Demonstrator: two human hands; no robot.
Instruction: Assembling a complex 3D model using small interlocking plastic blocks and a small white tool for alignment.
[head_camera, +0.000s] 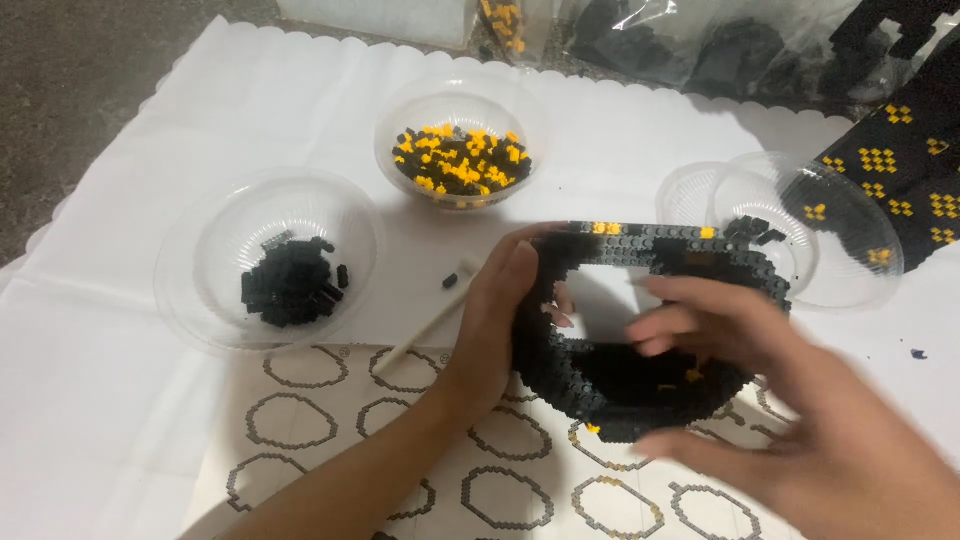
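My left hand (495, 320) grips the left side of a black ring-shaped build of tiny bricks (640, 245) with a few yellow bricks in it, held upright above the sheet. My right hand (800, 420) is at the ring's right front, fingers spread and blurred, fingertips touching its inner lower part. I cannot tell if the right hand pinches a small brick.
A clear bowl of black bricks (290, 285) sits at left, a bowl of black and yellow bricks (460, 160) behind. Stacked clear bowls (830, 270) stand at right. A white stick (425, 325) lies by a printed instruction sheet (300, 420). A black-yellow panel (900, 170) and bags are far right.
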